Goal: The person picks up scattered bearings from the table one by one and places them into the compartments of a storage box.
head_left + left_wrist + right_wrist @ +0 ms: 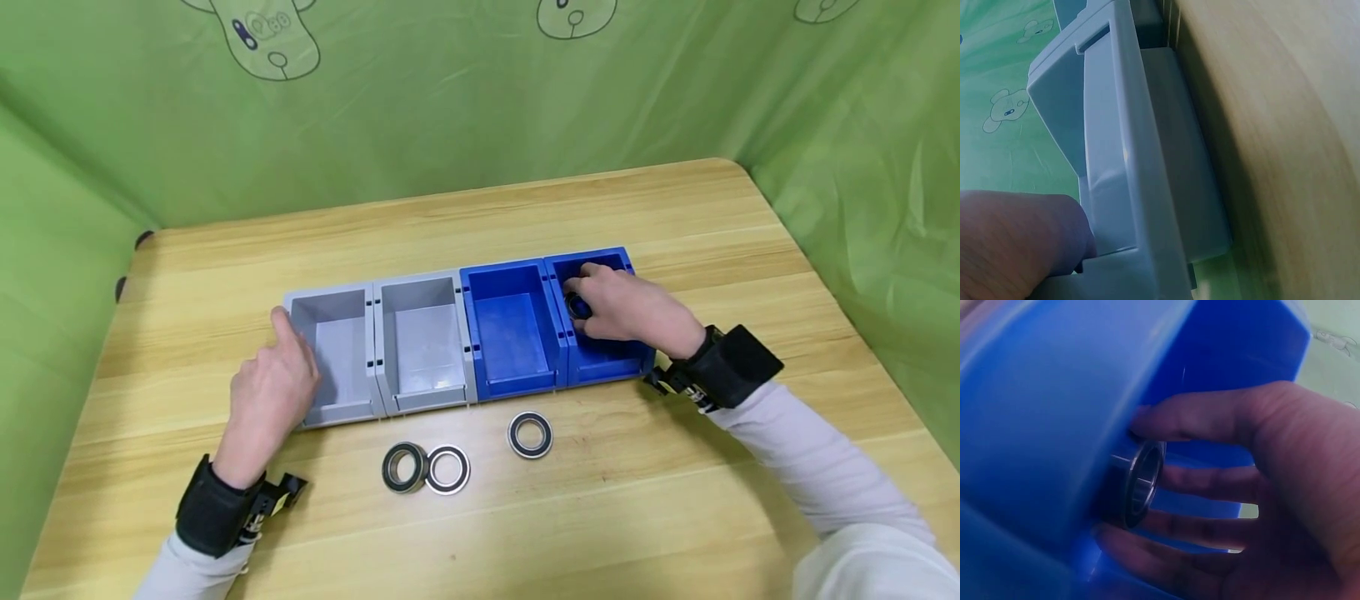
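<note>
In the rightmost blue bin (611, 367), my right hand (626, 308) reaches down with thumb and fingers curled around a ball bearing (1141, 484). The bearing stands on edge close to the bin's side wall, and in the head view the hand partly covers it. My left hand (273, 383) holds the outer side wall of the leftmost grey bin (341, 350). Its thumb side shows at the bin's rim in the left wrist view, while the other fingers are hidden.
Between these bins sit a second grey bin (423, 342) and a second blue bin (513, 333), all in one row. On the wooden table (600, 517) in front lie a thick bearing (403, 467), a thinner bearing (447, 469) against it, and a separate bearing (530, 435). Green cloth (450, 108) hangs behind.
</note>
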The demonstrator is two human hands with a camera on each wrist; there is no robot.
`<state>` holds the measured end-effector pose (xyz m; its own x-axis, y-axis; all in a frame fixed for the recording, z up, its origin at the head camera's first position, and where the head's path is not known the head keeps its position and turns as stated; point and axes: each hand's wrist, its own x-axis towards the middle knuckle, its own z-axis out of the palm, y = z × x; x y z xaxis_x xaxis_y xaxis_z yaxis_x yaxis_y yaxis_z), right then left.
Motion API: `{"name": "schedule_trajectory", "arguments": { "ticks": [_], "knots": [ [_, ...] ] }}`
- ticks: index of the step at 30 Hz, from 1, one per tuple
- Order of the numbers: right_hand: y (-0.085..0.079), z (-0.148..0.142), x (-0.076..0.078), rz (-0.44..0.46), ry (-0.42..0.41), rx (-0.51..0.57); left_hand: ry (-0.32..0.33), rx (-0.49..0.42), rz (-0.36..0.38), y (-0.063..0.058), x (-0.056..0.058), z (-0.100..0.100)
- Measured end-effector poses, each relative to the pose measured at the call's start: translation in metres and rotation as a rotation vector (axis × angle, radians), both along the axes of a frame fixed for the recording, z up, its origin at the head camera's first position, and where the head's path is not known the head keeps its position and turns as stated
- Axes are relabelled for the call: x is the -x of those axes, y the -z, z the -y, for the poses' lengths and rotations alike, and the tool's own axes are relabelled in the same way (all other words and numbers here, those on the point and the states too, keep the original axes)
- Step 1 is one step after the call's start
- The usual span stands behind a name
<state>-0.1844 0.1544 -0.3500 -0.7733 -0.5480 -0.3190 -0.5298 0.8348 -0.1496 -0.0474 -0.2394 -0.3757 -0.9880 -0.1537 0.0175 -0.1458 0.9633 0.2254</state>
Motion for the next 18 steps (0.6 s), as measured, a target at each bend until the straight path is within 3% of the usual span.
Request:
{"name": "schedule_trajectory", "arguments": {
  "ticks": [12, 18],
  "knots": [
    [0.001, 0.003, -0.001, 0.020, 0.004, -0.041, -0.002, 0.006, -0.008, 0.000, 0.000, 0.000],
    [-0.013, 0.000, -0.010, 0.002, -0.011, 0.012, 0.000, 0.005, 0.005, 0.001, 0.001, -0.001]
  ]
}}
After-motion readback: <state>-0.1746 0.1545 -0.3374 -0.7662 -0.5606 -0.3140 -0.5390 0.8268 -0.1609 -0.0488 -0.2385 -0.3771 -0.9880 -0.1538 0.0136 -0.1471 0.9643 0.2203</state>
